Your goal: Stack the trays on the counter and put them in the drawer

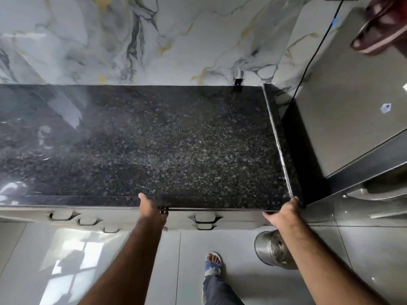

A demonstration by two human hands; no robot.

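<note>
The dark speckled granite counter (154, 139) lies below me and no tray shows on it or anywhere in view. Under its front lip sits the pale drawer front (231, 219), almost flush with the cabinet, with a thin dark gap along its top edge. My left hand (152, 209) presses against the drawer's left end, thumb up on the counter edge. My right hand (283, 211) rests at the drawer's right corner with its fingers spread along the front. Neither hand holds anything. The drawer's inside is hidden.
A grey fridge top (343, 106) stands right of the counter, with a black cable (312, 62) running down beside it. A steel container (272, 249) sits on the glossy floor near my sandalled foot (212, 263). More drawer handles (63, 215) are on the left.
</note>
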